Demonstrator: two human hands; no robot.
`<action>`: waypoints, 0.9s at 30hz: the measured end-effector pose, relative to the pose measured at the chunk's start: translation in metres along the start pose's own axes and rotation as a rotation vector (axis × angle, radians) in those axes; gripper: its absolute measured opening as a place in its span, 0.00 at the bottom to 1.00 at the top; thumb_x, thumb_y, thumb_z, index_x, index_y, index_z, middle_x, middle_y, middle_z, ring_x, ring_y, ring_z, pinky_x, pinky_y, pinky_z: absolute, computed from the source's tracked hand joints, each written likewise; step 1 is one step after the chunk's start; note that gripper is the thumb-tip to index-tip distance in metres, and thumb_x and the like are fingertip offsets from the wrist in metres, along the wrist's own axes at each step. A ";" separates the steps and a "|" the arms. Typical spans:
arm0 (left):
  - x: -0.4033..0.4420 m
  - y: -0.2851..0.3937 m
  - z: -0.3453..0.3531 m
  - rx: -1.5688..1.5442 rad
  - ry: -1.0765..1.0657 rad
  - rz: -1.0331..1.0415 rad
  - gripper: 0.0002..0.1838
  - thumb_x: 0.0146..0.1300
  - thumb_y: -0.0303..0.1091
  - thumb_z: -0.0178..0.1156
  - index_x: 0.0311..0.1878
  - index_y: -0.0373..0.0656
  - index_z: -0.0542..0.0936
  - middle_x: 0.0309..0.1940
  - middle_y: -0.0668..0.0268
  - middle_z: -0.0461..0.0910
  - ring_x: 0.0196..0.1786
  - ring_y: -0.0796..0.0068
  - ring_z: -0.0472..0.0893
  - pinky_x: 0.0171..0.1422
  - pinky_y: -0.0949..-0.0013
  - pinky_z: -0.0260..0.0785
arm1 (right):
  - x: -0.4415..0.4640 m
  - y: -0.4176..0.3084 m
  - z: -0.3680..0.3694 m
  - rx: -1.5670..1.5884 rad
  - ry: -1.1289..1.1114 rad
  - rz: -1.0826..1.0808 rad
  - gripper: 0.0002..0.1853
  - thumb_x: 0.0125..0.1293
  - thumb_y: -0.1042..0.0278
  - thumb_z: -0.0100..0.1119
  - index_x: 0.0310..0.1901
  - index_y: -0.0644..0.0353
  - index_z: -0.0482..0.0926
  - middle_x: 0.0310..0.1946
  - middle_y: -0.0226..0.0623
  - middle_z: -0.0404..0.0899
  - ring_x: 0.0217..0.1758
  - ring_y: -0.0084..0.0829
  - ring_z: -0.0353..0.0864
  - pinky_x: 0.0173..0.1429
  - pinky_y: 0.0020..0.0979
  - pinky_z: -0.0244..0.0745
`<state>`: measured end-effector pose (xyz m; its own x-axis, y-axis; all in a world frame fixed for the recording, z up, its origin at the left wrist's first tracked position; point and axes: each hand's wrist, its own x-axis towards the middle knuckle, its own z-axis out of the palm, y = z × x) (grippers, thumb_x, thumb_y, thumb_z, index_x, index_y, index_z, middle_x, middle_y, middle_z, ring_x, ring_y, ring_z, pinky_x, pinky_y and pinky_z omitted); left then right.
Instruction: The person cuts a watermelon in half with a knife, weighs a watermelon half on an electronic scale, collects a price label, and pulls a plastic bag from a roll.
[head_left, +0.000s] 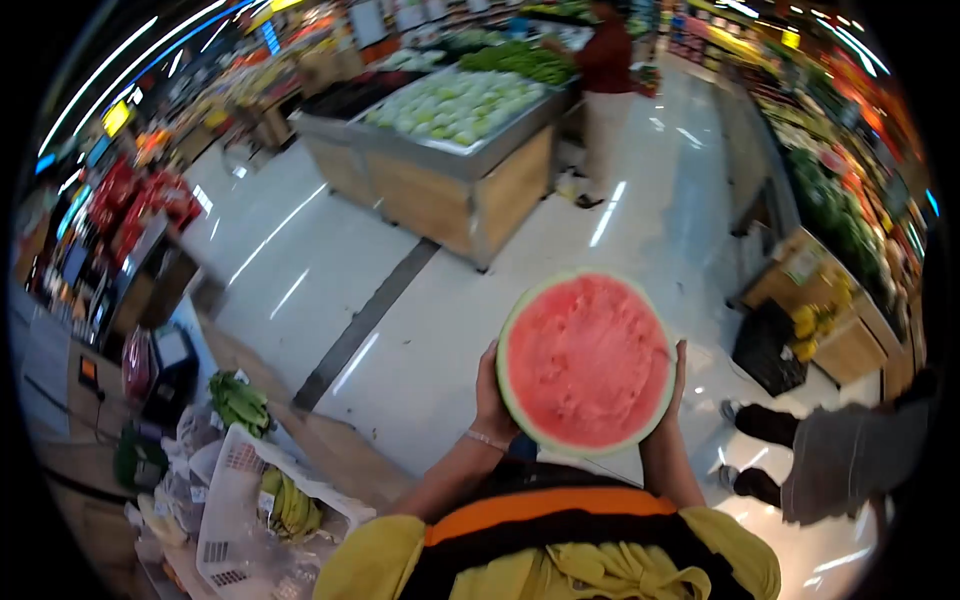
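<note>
A halved watermelon (588, 362) is held out in front of my body, its red cut face turned up toward me and its pale green rind showing round the edge. My left hand (492, 402) grips the rind on the left side, with a bracelet at the wrist. On the opposite side my right hand (668, 400) is wrapped round the rind, the fingertips showing at its edge. Most fingers of both hands are hidden beneath the fruit.
At lower left a white plastic basket (225, 545) holds bananas (295, 508), near leafy greens (238, 402) on a counter. A produce stand (430, 205) with pale round vegetables stands ahead. One person (603, 100) is beside it; another (850, 460) stands at right, near a black bag (768, 350).
</note>
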<state>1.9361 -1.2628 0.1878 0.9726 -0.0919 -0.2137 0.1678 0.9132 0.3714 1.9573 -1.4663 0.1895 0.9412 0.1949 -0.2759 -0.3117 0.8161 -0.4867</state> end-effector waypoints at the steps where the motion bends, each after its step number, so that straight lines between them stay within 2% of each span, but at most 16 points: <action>1: 0.015 0.026 0.002 0.034 -0.111 0.044 0.26 0.65 0.53 0.42 0.52 0.43 0.73 0.49 0.62 0.75 0.51 0.68 0.75 0.55 0.63 0.69 | 0.032 0.007 0.016 -0.055 -0.034 0.029 0.37 0.63 0.34 0.36 0.60 0.61 0.64 0.59 0.42 0.65 0.59 0.41 0.67 0.62 0.41 0.62; 2: 0.038 0.034 -0.018 0.057 0.093 0.121 0.24 0.64 0.54 0.44 0.51 0.44 0.73 0.47 0.63 0.76 0.48 0.70 0.76 0.54 0.66 0.69 | 0.070 0.014 0.027 -0.111 -0.085 0.111 0.37 0.63 0.34 0.36 0.60 0.61 0.64 0.59 0.42 0.65 0.59 0.41 0.67 0.62 0.41 0.62; 4: 0.070 0.077 -0.030 -0.045 0.101 0.179 0.22 0.63 0.52 0.47 0.47 0.44 0.75 0.42 0.64 0.77 0.45 0.72 0.77 0.51 0.67 0.71 | 0.137 0.037 0.041 -0.097 -0.141 0.038 0.36 0.64 0.36 0.35 0.61 0.61 0.63 0.60 0.42 0.64 0.60 0.41 0.64 0.64 0.41 0.60; 7: 0.114 0.140 -0.042 -0.014 0.179 0.316 0.23 0.64 0.54 0.47 0.46 0.44 0.76 0.41 0.65 0.78 0.44 0.73 0.77 0.51 0.68 0.70 | 0.221 0.066 0.103 -0.151 -0.180 0.197 0.37 0.65 0.36 0.32 0.63 0.59 0.61 0.63 0.42 0.60 0.64 0.43 0.60 0.66 0.42 0.57; 8: 0.130 0.163 -0.048 0.012 0.235 0.319 0.25 0.64 0.56 0.45 0.49 0.43 0.75 0.44 0.66 0.77 0.47 0.75 0.74 0.57 0.72 0.64 | 0.249 0.078 0.127 -0.154 -0.138 0.189 0.37 0.65 0.35 0.31 0.63 0.59 0.60 0.64 0.42 0.59 0.64 0.43 0.60 0.67 0.42 0.56; 10: 0.172 0.212 -0.068 0.038 0.291 0.405 0.26 0.64 0.56 0.45 0.52 0.44 0.74 0.47 0.65 0.76 0.51 0.75 0.72 0.61 0.71 0.60 | 0.311 0.106 0.168 -0.134 -0.259 0.287 0.37 0.65 0.35 0.30 0.64 0.58 0.60 0.65 0.42 0.58 0.65 0.44 0.59 0.67 0.42 0.56; 14: 0.228 0.315 -0.120 -0.021 0.386 0.536 0.28 0.64 0.57 0.45 0.56 0.44 0.72 0.52 0.64 0.74 0.55 0.75 0.71 0.63 0.70 0.58 | 0.428 0.192 0.248 -0.169 -0.519 0.525 0.38 0.64 0.34 0.30 0.64 0.57 0.59 0.65 0.41 0.57 0.65 0.44 0.58 0.67 0.42 0.56; 16: 0.257 0.365 -0.153 -0.074 0.357 0.643 0.28 0.64 0.57 0.44 0.55 0.44 0.72 0.52 0.64 0.74 0.55 0.75 0.71 0.63 0.70 0.59 | 0.483 0.231 0.282 -0.226 -0.452 0.648 0.38 0.64 0.33 0.30 0.64 0.57 0.59 0.64 0.40 0.58 0.65 0.43 0.58 0.66 0.41 0.58; 18: 0.270 0.426 -0.154 -0.074 0.441 0.708 0.28 0.64 0.57 0.42 0.54 0.44 0.73 0.51 0.65 0.75 0.53 0.73 0.73 0.61 0.69 0.61 | 0.548 0.281 0.318 -0.384 -0.545 0.704 0.37 0.64 0.33 0.30 0.63 0.56 0.60 0.64 0.41 0.59 0.65 0.41 0.60 0.65 0.40 0.60; 20: 0.284 0.484 -0.166 -0.139 0.579 0.840 0.27 0.64 0.57 0.42 0.53 0.45 0.74 0.50 0.66 0.75 0.52 0.73 0.74 0.60 0.69 0.62 | 0.582 0.338 0.386 -0.345 -0.626 0.769 0.37 0.64 0.34 0.30 0.62 0.57 0.62 0.62 0.42 0.61 0.63 0.40 0.62 0.64 0.40 0.61; 22: 0.284 0.544 -0.177 -0.194 0.615 0.934 0.26 0.64 0.56 0.43 0.52 0.45 0.74 0.50 0.66 0.76 0.52 0.73 0.74 0.60 0.69 0.63 | 0.633 0.406 0.428 -0.367 -0.656 0.901 0.37 0.64 0.34 0.30 0.61 0.59 0.64 0.60 0.42 0.64 0.61 0.40 0.65 0.63 0.39 0.62; 23: 0.283 0.572 -0.190 -0.218 0.613 0.988 0.25 0.64 0.55 0.43 0.52 0.45 0.74 0.49 0.66 0.76 0.52 0.73 0.74 0.60 0.69 0.63 | 0.644 0.438 0.453 -0.370 -0.624 0.946 0.35 0.64 0.35 0.36 0.58 0.58 0.67 0.57 0.41 0.68 0.57 0.38 0.69 0.60 0.39 0.66; 24: 0.281 0.604 -0.204 -0.240 0.609 1.041 0.25 0.64 0.55 0.43 0.52 0.46 0.73 0.49 0.66 0.76 0.52 0.73 0.74 0.60 0.68 0.64 | 0.656 0.474 0.476 -0.370 -0.648 0.969 0.35 0.64 0.35 0.36 0.58 0.58 0.67 0.57 0.41 0.68 0.57 0.38 0.69 0.60 0.39 0.66; 25: 0.277 0.637 -0.210 -0.261 0.673 1.100 0.25 0.65 0.52 0.41 0.56 0.45 0.71 0.52 0.62 0.74 0.54 0.67 0.74 0.60 0.62 0.66 | 0.669 0.513 0.495 -0.362 -0.691 1.032 0.37 0.63 0.34 0.34 0.59 0.59 0.66 0.58 0.41 0.67 0.58 0.39 0.68 0.61 0.39 0.65; 26: 0.269 0.663 -0.218 -0.231 0.651 1.154 0.24 0.64 0.54 0.43 0.52 0.45 0.73 0.50 0.67 0.75 0.53 0.72 0.74 0.60 0.66 0.65 | 0.678 0.551 0.511 -0.357 -0.732 1.093 0.39 0.63 0.32 0.32 0.59 0.61 0.65 0.59 0.42 0.65 0.59 0.41 0.67 0.62 0.39 0.64; 27: 0.264 0.692 -0.237 -0.204 0.643 1.188 0.25 0.64 0.55 0.43 0.53 0.45 0.72 0.50 0.66 0.75 0.54 0.71 0.73 0.60 0.65 0.65 | 0.688 0.591 0.529 -0.384 -0.765 1.134 0.40 0.61 0.30 0.33 0.60 0.60 0.66 0.59 0.42 0.65 0.59 0.41 0.66 0.62 0.39 0.63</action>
<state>2.2708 -0.5613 0.1745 0.2578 0.9300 -0.2620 -0.7898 0.3590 0.4973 2.4895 -0.5619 0.1503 -0.0404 0.9762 -0.2132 -0.8321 -0.1510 -0.5336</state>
